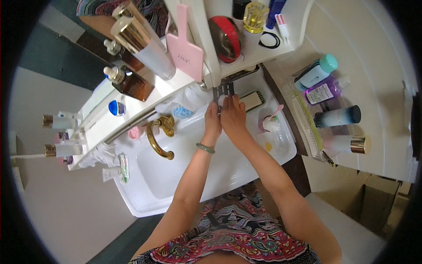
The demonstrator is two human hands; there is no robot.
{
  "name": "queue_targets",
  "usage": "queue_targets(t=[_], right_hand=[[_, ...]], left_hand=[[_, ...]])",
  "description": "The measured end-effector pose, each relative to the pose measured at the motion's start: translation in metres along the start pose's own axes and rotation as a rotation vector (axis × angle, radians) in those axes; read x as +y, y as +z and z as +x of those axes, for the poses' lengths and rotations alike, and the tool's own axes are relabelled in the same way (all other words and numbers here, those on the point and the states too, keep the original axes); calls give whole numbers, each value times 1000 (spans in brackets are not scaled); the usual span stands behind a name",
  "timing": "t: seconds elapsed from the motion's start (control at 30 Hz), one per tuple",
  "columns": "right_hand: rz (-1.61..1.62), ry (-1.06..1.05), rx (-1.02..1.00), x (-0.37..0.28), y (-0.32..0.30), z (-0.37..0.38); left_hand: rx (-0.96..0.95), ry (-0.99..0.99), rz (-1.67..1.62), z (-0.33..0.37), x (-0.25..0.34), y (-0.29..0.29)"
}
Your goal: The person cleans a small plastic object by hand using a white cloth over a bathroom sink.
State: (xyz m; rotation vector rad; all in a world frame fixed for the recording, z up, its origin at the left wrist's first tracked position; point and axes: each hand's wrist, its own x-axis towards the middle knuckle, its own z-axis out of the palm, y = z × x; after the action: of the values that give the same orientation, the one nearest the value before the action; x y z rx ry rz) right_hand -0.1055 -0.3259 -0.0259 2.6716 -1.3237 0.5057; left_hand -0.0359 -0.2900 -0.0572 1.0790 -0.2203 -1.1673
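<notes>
Both my hands are close together over the far rim of the sink, at a flat black slotted piece [224, 89]. My left hand [212, 122], with a green bangle [205, 148] on its wrist, has its fingers closed at the piece's left side. My right hand [233, 118] rests against it, fingers bent over the near end. A small whitish patch shows between the fingertips; I cannot tell what it is. Right of my right hand lies a brush [252, 101] with a pale back and dark bristles. A crumpled white cloth [189, 99] lies left of my left hand.
The white sink [176, 182] has a curved gold faucet [159, 143]. A cup [269, 124] with a pink-handled item stands on its right rim. Bottles, including a purple one [324, 90], fill a wall rack. A shelf above holds a brown dropper bottle [128, 82] and pink paddle [184, 53].
</notes>
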Motion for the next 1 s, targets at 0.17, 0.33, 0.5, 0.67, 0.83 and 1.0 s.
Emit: queue_targets(t=[0.17,0.33,0.5,0.67,0.83,1.0], right_hand=[[-3,91,-224,-5,-10,33],[76,204,72,-11,36,6],[25,154,47,-2,11,38],[271,30,118,-9,9,10],[369,120,184,-3,-18,21],[1010,381,-35,11,-29,-13]], left_hand=[[28,-10,5,3,3,-6],[28,90,139,13,3,-16],[26,95,175,8,10,-14],[-12,38,297,15,24,-36],[52,-3,339,12,38,-27],[98,-246,127,-21,33,-33]])
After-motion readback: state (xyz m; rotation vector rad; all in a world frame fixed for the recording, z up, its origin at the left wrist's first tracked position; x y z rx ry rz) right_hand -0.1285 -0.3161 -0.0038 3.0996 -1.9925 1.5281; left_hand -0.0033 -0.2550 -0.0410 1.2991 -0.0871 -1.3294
